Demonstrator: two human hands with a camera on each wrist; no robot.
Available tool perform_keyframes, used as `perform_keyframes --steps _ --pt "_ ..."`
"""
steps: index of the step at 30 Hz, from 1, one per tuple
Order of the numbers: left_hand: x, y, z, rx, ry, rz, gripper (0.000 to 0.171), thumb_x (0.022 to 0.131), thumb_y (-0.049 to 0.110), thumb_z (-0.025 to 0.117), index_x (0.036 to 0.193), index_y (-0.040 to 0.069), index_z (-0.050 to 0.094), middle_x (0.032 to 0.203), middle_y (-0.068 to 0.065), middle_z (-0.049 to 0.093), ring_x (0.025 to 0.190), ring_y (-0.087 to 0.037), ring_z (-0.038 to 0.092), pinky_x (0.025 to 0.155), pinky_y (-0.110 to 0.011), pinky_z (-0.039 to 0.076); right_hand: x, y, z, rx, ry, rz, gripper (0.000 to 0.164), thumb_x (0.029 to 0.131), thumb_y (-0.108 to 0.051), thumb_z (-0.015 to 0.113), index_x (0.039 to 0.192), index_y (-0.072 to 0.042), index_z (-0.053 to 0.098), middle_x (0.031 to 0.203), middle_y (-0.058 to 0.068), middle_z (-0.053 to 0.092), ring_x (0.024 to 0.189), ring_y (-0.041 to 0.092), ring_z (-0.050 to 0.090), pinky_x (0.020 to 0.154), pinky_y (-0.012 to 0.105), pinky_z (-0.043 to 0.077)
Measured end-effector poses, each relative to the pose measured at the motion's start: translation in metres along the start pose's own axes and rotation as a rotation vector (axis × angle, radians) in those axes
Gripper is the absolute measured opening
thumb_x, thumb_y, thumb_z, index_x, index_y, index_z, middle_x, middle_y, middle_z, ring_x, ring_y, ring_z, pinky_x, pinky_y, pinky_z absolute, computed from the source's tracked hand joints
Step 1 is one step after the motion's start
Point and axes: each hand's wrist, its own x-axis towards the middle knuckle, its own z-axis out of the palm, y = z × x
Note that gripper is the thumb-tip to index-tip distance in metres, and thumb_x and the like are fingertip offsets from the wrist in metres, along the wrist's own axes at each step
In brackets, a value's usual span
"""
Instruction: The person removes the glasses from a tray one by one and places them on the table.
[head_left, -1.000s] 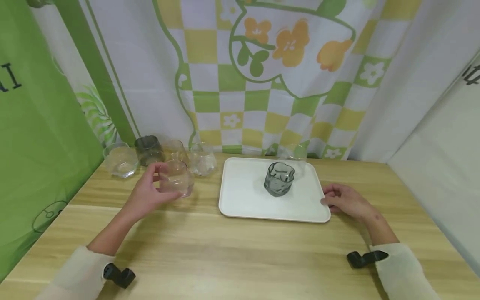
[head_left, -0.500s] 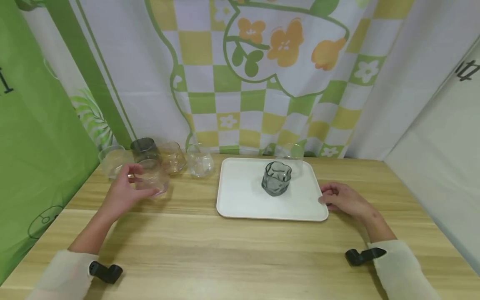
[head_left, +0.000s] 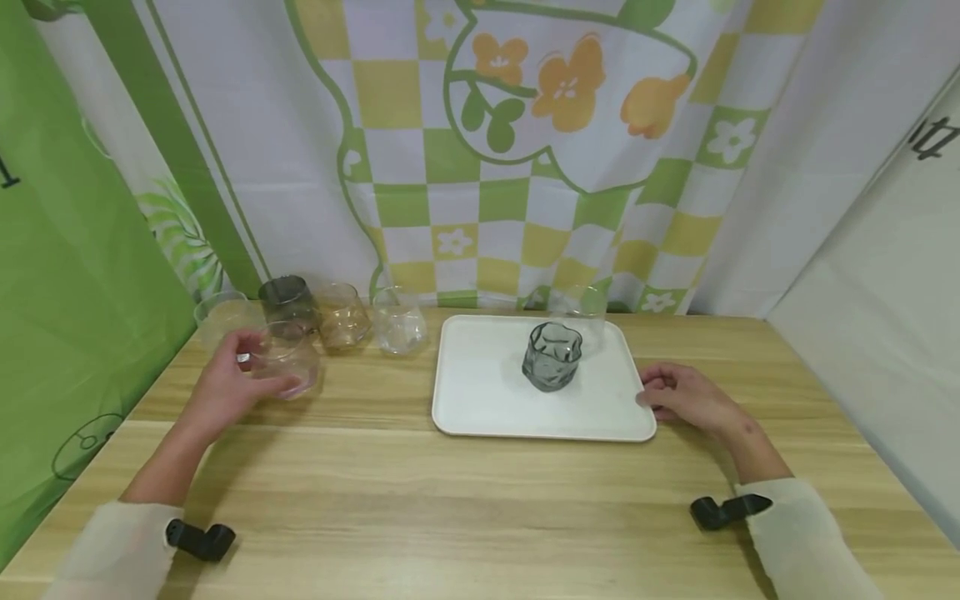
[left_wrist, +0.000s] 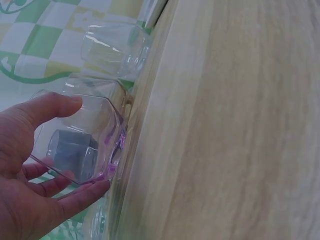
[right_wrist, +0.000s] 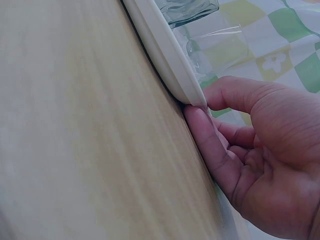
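The left hand (head_left: pixel 228 383) reaches forward to the far left of the table (head_left: pixel 465 508), thumb and fingers spread around a clear, faintly pink faceted glass (head_left: pixel 288 367); whether its base touches the wood grain is hard to tell. Four more glasses stand behind and beside it: two clear, one smoky, one amber. The right hand (head_left: pixel 692 400) pinches the right rim of a smooth white tray (head_left: pixel 480 408), which bears one rippled grey glass (head_left: pixel 552 358).
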Motion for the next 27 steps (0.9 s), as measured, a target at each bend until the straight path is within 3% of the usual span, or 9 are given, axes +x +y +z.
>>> perform_keyframes --steps 10,21,27 --pt "0.004 -0.0042 -0.002 0.051 0.046 -0.009 0.086 0.087 0.028 0.085 0.145 -0.011 0.034 0.131 -0.029 0.046 0.113 -0.039 0.048 0.082 -0.031 0.041 -0.0011 0.0002 0.0004 0.0 -0.003 -0.011 0.049 0.099 -0.014 0.068 0.135 0.013 0.047 0.11 0.017 0.056 0.097 0.021 0.061 0.081 0.031 0.059" --pt "0.0056 -0.0082 -0.0013 0.023 0.06 -0.045 0.089 0.089 0.029 0.083 0.148 -0.01 0.03 0.137 -0.032 0.042 0.121 -0.047 0.047 0.088 -0.031 0.042 0.0004 0.0017 -0.0007 0.0 -0.006 -0.016 0.048 0.099 -0.013 0.068 0.133 0.014 0.047 0.109 0.017 0.055 0.096 0.022 0.061 0.081 0.032 0.059" --pt "0.008 -0.0103 -0.0025 0.003 0.038 -0.05 0.089 0.093 0.025 0.079 0.152 -0.011 0.023 0.142 -0.036 0.038 0.126 -0.05 0.043 0.099 -0.052 0.043 0.0008 0.0024 -0.0011 0.016 -0.012 -0.016 0.048 0.099 -0.013 0.067 0.134 0.014 0.047 0.108 0.017 0.055 0.096 0.021 0.06 0.081 0.032 0.059"
